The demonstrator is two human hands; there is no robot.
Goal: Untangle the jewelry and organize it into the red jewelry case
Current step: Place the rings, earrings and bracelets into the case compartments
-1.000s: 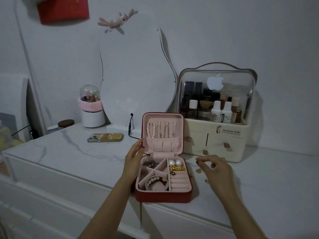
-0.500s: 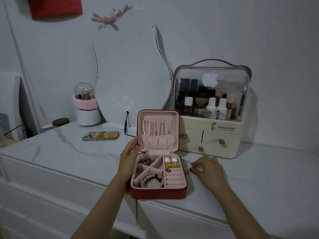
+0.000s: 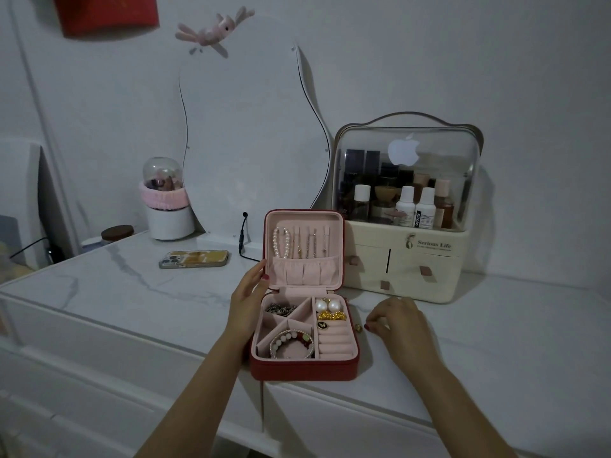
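The red jewelry case [image 3: 304,370] stands open near the dresser's front edge, its pink lid upright. A pearl strand [image 3: 281,241] and thin chains hang in the lid. In the tray lie a silver tangle [image 3: 281,309], a beaded bracelet [image 3: 291,342], two pearl earrings [image 3: 327,305] and gold pieces [image 3: 330,315]. My left hand [image 3: 248,299] rests against the case's left side, thumb on the lid's edge. My right hand [image 3: 400,322] is down on the tabletop right of the case, fingers curled, tips beside a small gold piece [image 3: 358,328]. What lies under the fingers is hidden.
A cream cosmetics organizer [image 3: 406,259] with a clear dome stands right behind the case. A phone [image 3: 193,259] lies at the back left, near a white brush holder [image 3: 168,209] and a wavy mirror [image 3: 248,127]. The marble top [image 3: 132,292] ends just before the case.
My right hand has come down from hovering over the small pieces onto the tabletop beside the case. The left hand stays on the case.
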